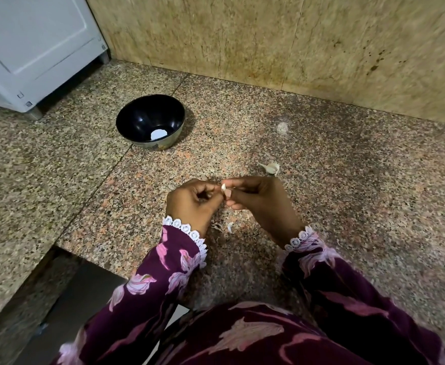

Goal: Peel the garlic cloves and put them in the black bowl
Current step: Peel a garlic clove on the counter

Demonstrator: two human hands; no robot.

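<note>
On speckled granite counter [348,206], black bowl [147,119]

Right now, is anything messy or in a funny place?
A little. Bits of garlic skin lie loose on the counter under the hands, dropped from peeling. One garlic clove sits alone, still unpeeled. The black bowl stands upright; nothing is spilled.

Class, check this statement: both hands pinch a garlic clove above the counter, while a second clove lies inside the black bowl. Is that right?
Not quite. The head view shows the second clove lying on the counter, right of the black bowl, not inside it. The left hand and right hand do pinch a garlic clove above the counter.
</note>
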